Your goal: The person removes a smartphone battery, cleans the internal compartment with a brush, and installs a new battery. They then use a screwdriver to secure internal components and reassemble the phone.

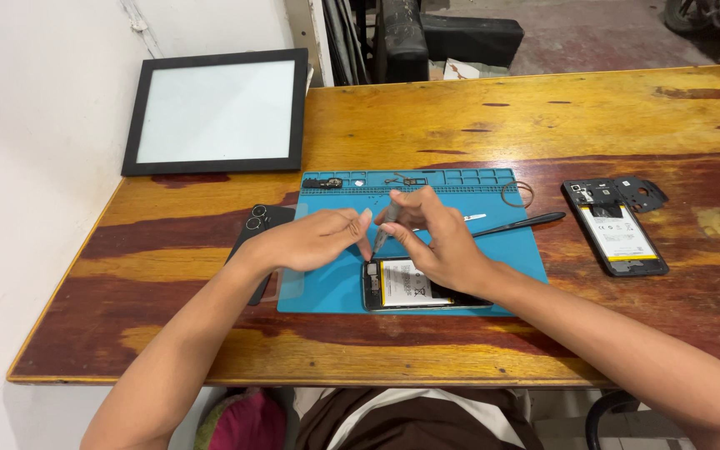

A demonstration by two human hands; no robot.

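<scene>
Opened phone (414,287) lies back-off on blue mat (335,283) near table (460,350) front edge; right hand (439,242) pinches a small screwdriver (385,227), tip at phone's top end; left hand (310,240) fingers pressed together, touching the tool; beyond, black pry tool (518,223), second open phone (618,229) at right, black frame (217,112) far left

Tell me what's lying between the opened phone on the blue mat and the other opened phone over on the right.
In the head view, a black stylus-like tool lies between the opened phone on the mat and the second opened phone, plus bare mat and wooden table.
</scene>
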